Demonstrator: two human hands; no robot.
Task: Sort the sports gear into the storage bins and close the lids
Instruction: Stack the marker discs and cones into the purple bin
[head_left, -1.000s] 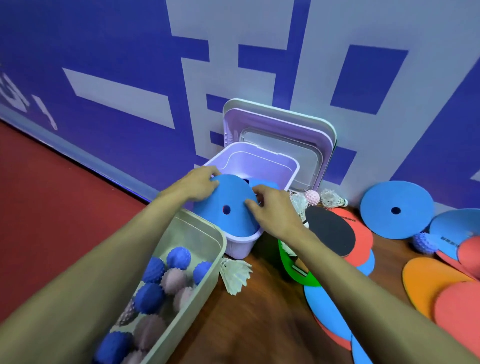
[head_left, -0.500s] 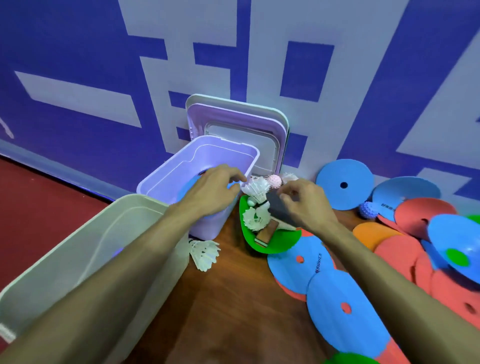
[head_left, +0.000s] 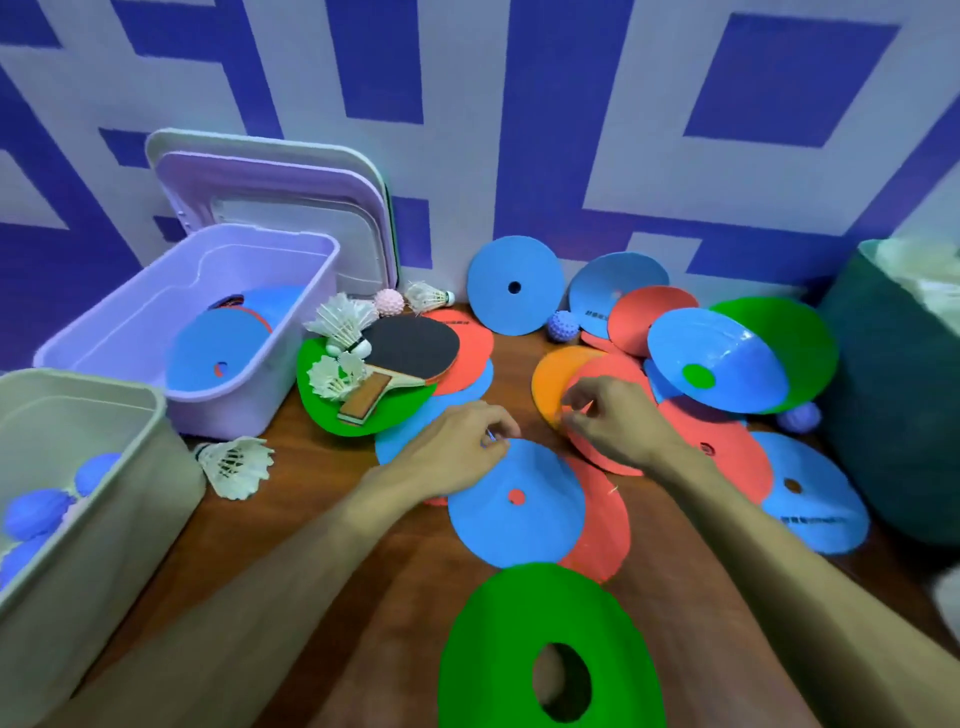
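**One disc is in the bin, and both hands are back at the pile**

The stowed blue disc (head_left: 208, 348) I was lowering a second ago now lies in the purple bin (head_left: 130, 306) at my 10 o'clock, and both hands have left it. My left hand (head_left: 457, 447) has come down at 12 o'clock and pinches the far rim of the next blue disc (head_left: 519, 509) on the floor. My right hand (head_left: 615, 423), just beside it toward 1 o'clock, hangs with curled fingers over a red disc (head_left: 618, 371); I cannot tell whether they have closed on its edge. That makes one more disc sorted (plenty still lie spread from 12 to 2 o'clock). The paddle (head_left: 410, 348) and shuttlecocks (head_left: 343, 322) sit at 11, and the lids (head_left: 275, 192) lean on the wall, so I judge closing is far off.
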